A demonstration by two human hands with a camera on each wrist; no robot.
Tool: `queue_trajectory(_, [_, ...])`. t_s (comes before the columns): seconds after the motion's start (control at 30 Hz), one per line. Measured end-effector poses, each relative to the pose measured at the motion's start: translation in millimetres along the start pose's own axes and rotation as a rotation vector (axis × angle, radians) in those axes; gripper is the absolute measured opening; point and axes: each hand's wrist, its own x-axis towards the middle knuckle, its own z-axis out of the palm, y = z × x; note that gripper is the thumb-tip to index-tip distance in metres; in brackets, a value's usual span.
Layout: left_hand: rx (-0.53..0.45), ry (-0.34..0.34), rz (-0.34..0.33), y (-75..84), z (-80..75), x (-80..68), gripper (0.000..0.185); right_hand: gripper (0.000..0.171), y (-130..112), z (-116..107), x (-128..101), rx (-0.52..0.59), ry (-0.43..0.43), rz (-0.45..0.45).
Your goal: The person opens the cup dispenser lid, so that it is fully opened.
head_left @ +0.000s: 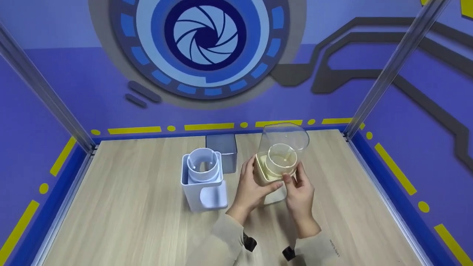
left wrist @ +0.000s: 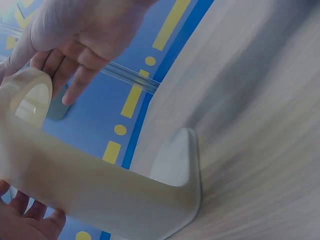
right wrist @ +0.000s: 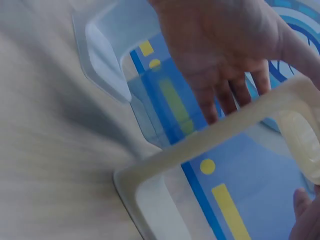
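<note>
Both hands hold a cream-coloured plastic base (head_left: pixel 263 176) with a round cream collar, topped by a clear hopper (head_left: pixel 290 136), tilted away over the wooden table (head_left: pixel 118 207). My left hand (head_left: pixel 258 179) wraps the base's left side with its thumb across the front. At the front right rim, my right hand (head_left: pixel 294 181) pinches the base. The left wrist view shows the cream base (left wrist: pixel 100 187) from below, its foot near the tabletop. In the right wrist view the cream frame (right wrist: pixel 200 150) and the clear hopper (right wrist: pixel 107 60) lie under my right hand's fingers (right wrist: pixel 220 100).
A white base with a white round insert (head_left: pixel 203 177) stands just left of my hands. Behind it sits a grey box (head_left: pixel 221 147). Blue walls and metal corner posts (head_left: pixel 384 74) enclose the table on three sides.
</note>
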Motion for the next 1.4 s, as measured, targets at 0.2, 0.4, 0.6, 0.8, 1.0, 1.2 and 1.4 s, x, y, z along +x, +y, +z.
queue_trajectory(0.2, [-0.024, -0.029, 0.021, -0.2, -9.4, -3.4, 0.112, 0.073, -7, 6, -22, -0.008, 0.048, -0.027])
queue_trajectory(0.4, [0.027, -0.105, 0.044, -5.7, -24.7, -5.8, 0.114, 0.075, -8, 7, -36, -0.006, 0.033, -0.031])
queue_trajectory(0.6, [0.106, -0.178, 0.084, -13.6, -28.7, -3.4, 0.117, 0.078, -7, -3, -38, -0.048, 0.008, -0.021])
queue_trajectory(0.8, [0.028, -0.168, 0.119, -23.0, -25.2, -2.1, 0.114, 0.077, -4, -12, -31, -0.098, -0.025, -0.071])
queue_trajectory(1.0, [0.004, -0.171, 0.084, -24.6, -29.2, 1.8, 0.119, 0.090, -16, -17, 7, 0.042, -0.169, -0.141])
queue_trajectory(1.2, [-0.047, -0.192, 0.081, -27.7, -31.2, 5.6, 0.117, 0.129, -43, 0, 60, 0.255, -0.392, -0.222])
queue_trajectory(1.4, [-0.083, -0.202, 0.083, -29.1, -26.7, 3.9, 0.119, 0.121, -49, 10, 76, 0.358, -0.573, -0.147])
